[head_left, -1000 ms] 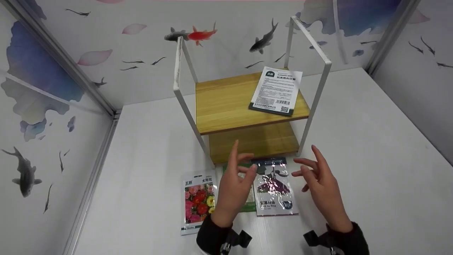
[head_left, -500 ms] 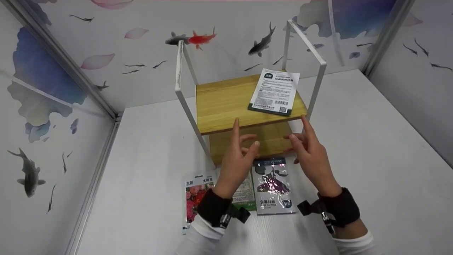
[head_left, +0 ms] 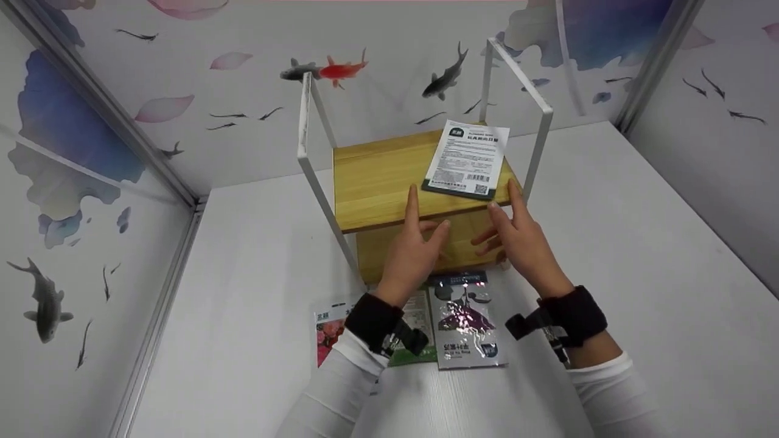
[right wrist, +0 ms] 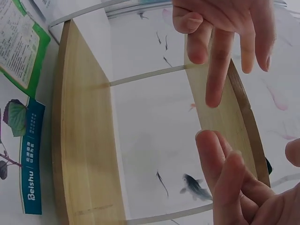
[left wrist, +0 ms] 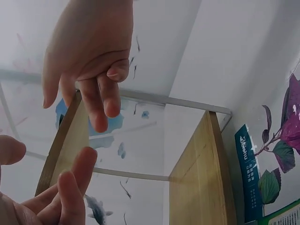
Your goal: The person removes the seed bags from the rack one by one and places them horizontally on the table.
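Observation:
A two-tier wooden rack [head_left: 371, 188] with white side frames stands on the table. On its upper shelf lies a seed packet [head_left: 467, 159], printed white side up with a dark lower edge. My left hand [head_left: 412, 258] is at the front of that shelf, index finger extended and other fingers loosely bent, holding nothing. My right hand [head_left: 526, 246] is at the shelf's right front corner, its index fingertip beside the packet; nothing is in its grasp. Both wrist views show the fingers in front of the two boards; contact with the shelf edge cannot be told.
Before the rack lie a silver packet with a purple-leaved plant [head_left: 465, 328], a green-edged packet [head_left: 420, 322] and a red flower packet [head_left: 328, 334]. My left forearm partly covers the last two. Fish-patterned walls [head_left: 243, 146] enclose the table.
Both hands have moved forward and up, from above the packets on the table to the upper shelf's front edge. The packet on the shelf stays put on it.

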`<control>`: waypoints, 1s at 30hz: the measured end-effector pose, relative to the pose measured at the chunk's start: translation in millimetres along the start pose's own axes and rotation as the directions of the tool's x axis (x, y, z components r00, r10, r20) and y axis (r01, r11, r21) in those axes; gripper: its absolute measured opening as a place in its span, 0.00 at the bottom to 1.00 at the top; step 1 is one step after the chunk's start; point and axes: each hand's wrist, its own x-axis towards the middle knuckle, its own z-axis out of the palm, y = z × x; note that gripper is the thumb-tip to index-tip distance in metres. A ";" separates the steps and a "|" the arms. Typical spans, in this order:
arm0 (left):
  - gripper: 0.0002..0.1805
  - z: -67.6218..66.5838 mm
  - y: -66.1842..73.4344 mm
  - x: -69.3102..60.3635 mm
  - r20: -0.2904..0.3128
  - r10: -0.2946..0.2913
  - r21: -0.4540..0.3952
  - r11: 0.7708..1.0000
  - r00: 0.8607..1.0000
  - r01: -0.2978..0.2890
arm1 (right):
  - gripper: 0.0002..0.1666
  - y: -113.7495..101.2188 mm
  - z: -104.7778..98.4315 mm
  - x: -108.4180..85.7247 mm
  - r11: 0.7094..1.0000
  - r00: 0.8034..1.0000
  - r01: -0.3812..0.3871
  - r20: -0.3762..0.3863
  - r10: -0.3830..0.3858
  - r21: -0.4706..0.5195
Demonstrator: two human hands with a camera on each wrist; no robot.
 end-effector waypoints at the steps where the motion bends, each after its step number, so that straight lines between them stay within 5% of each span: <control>1: 0.45 -0.4 -0.9 2.6 0.014 -0.014 -0.023 1.000 1.000 0.014 | 0.42 -0.4 0.3 1.7 1.000 1.000 -0.007 0.000 0.007 -0.001; 8: 0.45 -8.3 -0.5 11.2 0.066 -0.115 -0.148 0.981 0.991 0.124 | 0.43 -23.4 7.6 8.3 0.999 1.000 -0.013 0.008 0.013 0.031; 14: 0.43 -9.5 15.3 5.0 0.130 -0.071 -0.212 0.972 0.989 0.098 | 0.41 -37.9 10.9 8.7 0.997 0.999 0.038 -0.027 -0.036 0.063; 21: 0.43 -6.6 18.2 2.5 0.160 -0.065 -0.291 0.950 0.985 0.110 | 0.38 -27.8 11.5 11.7 0.994 0.997 0.040 -0.068 -0.033 0.106; 30: 0.44 -5.4 15.0 -4.8 0.158 -0.054 -0.348 0.931 0.986 0.107 | 0.41 -1.5 13.5 21.5 1.000 0.991 0.015 -0.135 -0.014 0.011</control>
